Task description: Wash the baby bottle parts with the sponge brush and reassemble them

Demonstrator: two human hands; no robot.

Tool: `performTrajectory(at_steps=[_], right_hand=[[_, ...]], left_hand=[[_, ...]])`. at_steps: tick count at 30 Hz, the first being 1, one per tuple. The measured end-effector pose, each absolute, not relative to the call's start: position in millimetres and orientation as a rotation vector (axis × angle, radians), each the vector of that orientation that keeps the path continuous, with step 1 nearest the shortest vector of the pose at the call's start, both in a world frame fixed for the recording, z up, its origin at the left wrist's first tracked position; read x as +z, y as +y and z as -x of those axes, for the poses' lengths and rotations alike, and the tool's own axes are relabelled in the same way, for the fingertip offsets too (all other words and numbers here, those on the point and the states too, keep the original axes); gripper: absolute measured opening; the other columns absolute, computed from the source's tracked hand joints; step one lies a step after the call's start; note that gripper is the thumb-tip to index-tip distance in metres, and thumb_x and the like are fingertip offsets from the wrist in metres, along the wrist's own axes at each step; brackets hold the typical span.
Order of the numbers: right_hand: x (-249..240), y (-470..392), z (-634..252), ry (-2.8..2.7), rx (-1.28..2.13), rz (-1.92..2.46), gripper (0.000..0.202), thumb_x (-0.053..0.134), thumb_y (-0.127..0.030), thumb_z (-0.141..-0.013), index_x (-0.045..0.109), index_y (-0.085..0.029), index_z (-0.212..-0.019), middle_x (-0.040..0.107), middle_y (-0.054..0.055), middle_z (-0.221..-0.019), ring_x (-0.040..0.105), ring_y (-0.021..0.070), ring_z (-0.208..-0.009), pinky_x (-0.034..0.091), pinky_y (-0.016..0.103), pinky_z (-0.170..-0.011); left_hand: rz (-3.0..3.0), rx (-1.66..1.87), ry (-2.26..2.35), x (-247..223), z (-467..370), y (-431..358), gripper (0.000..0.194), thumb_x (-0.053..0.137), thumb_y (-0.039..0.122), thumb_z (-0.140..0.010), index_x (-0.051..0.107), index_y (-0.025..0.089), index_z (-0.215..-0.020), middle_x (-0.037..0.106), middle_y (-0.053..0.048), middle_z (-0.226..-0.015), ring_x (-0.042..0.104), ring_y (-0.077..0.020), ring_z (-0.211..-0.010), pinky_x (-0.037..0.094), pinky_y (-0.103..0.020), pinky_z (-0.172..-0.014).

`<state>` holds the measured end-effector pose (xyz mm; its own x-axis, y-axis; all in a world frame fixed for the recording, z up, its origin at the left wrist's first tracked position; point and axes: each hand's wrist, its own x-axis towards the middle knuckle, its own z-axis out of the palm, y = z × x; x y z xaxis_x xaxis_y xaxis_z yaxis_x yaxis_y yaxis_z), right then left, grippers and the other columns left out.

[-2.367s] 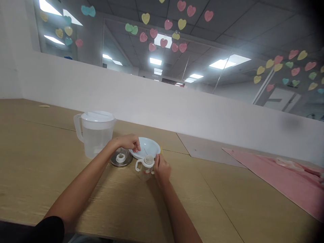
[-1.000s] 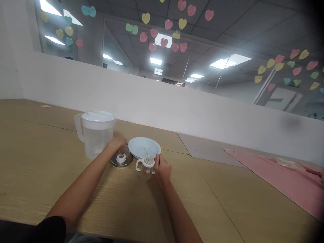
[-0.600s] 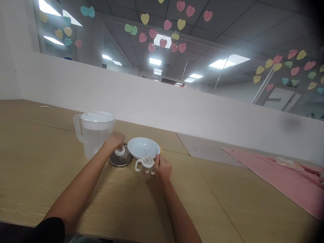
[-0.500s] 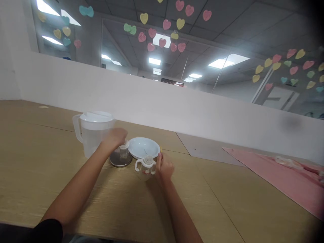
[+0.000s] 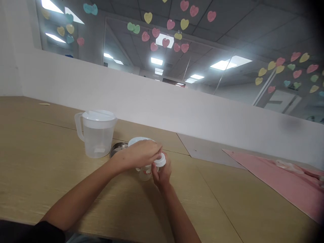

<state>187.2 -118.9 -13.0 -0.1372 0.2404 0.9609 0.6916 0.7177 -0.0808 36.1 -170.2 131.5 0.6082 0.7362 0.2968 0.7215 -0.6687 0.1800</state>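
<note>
My left hand (image 5: 145, 152) reaches across to the right, fingers bent down onto a round white cap (image 5: 160, 161). Around the side of that cap my right hand (image 5: 163, 173) is closed, thumb in front. Whatever is under the cap is mostly hidden by the fingers. A clear cup (image 5: 145, 173) with red print stands on the table just below my left hand, its top covered by that hand. Behind my left wrist, a round metal dish (image 5: 116, 147) shows in part. A pale blue-white plate (image 5: 138, 139) is largely covered by the same hand.
A translucent lidded pitcher (image 5: 99, 138) with liquid stands to the left of the dish on the wooden table (image 5: 50, 162). A pink cloth or mat (image 5: 273, 175) lies at the right, a crumpled plastic piece (image 5: 288, 164) on it. A white wall (image 5: 152, 104) runs behind.
My left hand has moved right, from above the metal dish to the right hand. The small white-topped clear piece seen on the dish no longer shows there. The white cap now shows between both hands.
</note>
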Motion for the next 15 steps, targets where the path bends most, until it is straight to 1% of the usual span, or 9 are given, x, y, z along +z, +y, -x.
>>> performTrajectory(at_steps=[4,9,12,15], right_hand=[[-17,-119,-186,-1.643,-0.386,0.793,0.046,0.041,-0.037,-0.089,0.031,-0.013,-0.127,0.057,0.017,-0.109,0.06,0.0237,-0.098,0.052,0.036,-0.075],[-20,-118,-187,-1.56,-0.386,0.686,0.05,0.046,-0.038,-0.087,0.031,-0.016,-0.13,0.055,0.015,-0.11,0.059,0.0237,-0.099,0.052,0.036,-0.075],[-20,-119,-187,-1.551,-0.397,0.655,0.051,0.048,-0.037,-0.086,0.032,-0.017,-0.13,0.054,0.014,-0.11,0.058,0.0244,-0.1,0.052,0.038,-0.077],[-18,-121,-186,-1.575,-0.373,0.668,0.05,0.048,-0.036,-0.086,0.033,-0.016,-0.13,0.055,0.014,-0.109,0.059,0.0237,-0.098,0.052,0.037,-0.077]], left_hand=[[-2.707,0.588,1.005,131,-28,-153,0.024,0.039,0.035,-0.089,0.055,0.018,-0.089,0.063,-0.002,-0.082,0.054,-0.0141,-0.071,0.034,-0.025,-0.061],[-2.624,0.656,0.815,132,-21,-146,0.022,0.041,0.034,-0.09,0.056,0.017,-0.09,0.064,-0.001,-0.086,0.055,-0.0126,-0.075,0.036,-0.022,-0.063],[-2.451,0.659,0.682,128,-18,-139,0.02,0.046,0.034,-0.088,0.056,0.017,-0.089,0.065,-0.002,-0.087,0.057,-0.0118,-0.077,0.04,-0.022,-0.065],[-2.15,0.663,0.551,115,-16,-121,0.022,0.053,0.037,-0.085,0.055,0.016,-0.087,0.065,-0.003,-0.087,0.06,-0.0123,-0.08,0.046,-0.024,-0.072]])
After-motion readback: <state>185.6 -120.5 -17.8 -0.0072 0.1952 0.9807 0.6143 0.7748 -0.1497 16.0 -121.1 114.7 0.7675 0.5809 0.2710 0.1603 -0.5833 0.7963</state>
